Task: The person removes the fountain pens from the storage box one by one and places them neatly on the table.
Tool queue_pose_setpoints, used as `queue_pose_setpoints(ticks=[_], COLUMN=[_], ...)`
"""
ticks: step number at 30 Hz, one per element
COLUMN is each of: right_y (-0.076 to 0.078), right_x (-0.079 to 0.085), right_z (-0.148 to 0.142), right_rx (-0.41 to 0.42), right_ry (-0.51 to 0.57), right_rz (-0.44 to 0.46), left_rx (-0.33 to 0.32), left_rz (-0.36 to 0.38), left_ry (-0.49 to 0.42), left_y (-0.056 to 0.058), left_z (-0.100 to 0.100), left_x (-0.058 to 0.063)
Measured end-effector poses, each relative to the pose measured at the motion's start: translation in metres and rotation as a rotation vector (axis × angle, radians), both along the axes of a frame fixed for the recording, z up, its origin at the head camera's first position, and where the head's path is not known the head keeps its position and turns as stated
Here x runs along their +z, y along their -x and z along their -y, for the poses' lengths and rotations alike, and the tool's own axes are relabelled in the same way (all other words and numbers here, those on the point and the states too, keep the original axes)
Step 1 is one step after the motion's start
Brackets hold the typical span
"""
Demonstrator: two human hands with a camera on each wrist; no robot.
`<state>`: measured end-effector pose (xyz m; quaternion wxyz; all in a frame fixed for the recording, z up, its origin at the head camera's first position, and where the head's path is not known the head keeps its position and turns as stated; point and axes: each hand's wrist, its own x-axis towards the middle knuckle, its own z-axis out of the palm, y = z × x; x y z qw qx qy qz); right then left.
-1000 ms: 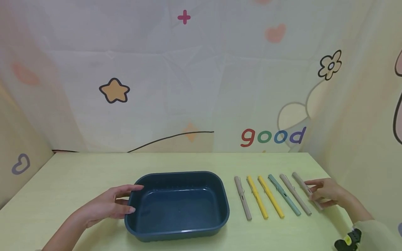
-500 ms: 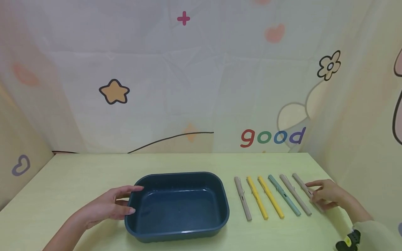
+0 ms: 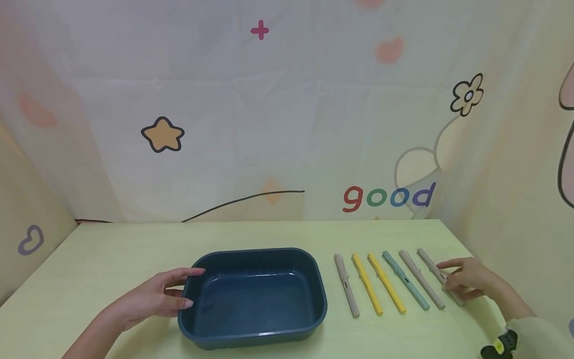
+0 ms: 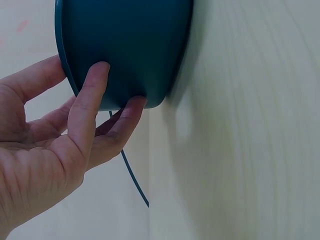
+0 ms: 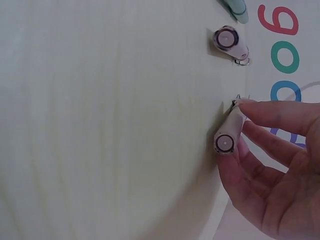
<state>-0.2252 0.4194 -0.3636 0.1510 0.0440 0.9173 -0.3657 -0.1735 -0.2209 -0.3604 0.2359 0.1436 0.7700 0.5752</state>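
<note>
A dark blue plastic basin [image 3: 255, 342] stands on the table, with nothing inside it. My left hand [image 3: 157, 299] grips its left rim. In the left wrist view, the fingers and thumb of my left hand [image 4: 60, 125] lie about the basin's end wall [image 4: 130, 45]. Far to the right, my right hand [image 3: 471, 279] pinches the outermost grey pen [image 3: 429, 260]. The right wrist view has this pen [image 5: 227, 135] end-on, held between the thumb and fingers of my right hand [image 5: 270, 165], close over the tabletop.
Between basin and right hand lie a grey pen [image 3: 346, 285], two yellow pens [image 3: 367, 284] [image 3: 387, 284], a blue-green pen [image 3: 405, 280] and another grey pen [image 3: 421, 279], roughly parallel. A printed cloth [image 3: 269, 124] rises behind the table [image 3: 134, 244].
The head view has tilted up slightly, so the scene sits a little lower. Both hands stay in place on the basin and the outermost grey pen.
</note>
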Motion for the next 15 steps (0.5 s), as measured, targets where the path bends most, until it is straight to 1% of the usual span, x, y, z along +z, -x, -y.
queue_pose_setpoints(ticks=[4, 8, 15], right_y=[0.000, -0.002, -0.005], right_x=[0.001, 0.005, 0.015], right_z=[0.000, 0.001, 0.001], right_rx=[0.012, 0.016, 0.070], right_ry=[0.005, 0.046, 0.086], right_rz=[0.000, -0.008, -0.045], left_rx=[0.003, 0.000, -0.013], left_rz=[0.004, 0.002, 0.004], left_ry=[0.002, 0.005, 0.000], left_y=[-0.001, 0.000, 0.001], left_z=[0.001, 0.001, 0.001], left_x=[0.001, 0.001, 0.001])
